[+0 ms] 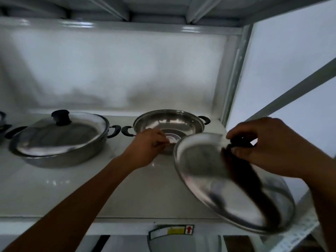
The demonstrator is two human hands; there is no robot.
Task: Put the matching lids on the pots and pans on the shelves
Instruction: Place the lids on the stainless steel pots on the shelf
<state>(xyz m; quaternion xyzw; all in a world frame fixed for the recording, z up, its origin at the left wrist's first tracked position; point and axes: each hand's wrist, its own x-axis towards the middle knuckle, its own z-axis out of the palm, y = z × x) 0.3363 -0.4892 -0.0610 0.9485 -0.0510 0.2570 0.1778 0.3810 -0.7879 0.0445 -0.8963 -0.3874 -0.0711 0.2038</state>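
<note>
An open steel pan (170, 120) with two black side handles stands at the right of the white shelf (76, 188). My left hand (148, 147) grips its near rim. My right hand (269, 146) holds a large steel lid (205, 171) by its black knob, tilted, in front of and to the right of the open pan. Further left stands a second steel pan (60, 159) with its lid (60, 135) on, black knob on top.
Another dark-handled pot (2, 124) shows partly at the far left edge. A shelf upright (234, 70) and a diagonal brace (298, 88) stand close on the right. The upper shelf's underside hangs overhead. A labelled shelf beam runs along the front.
</note>
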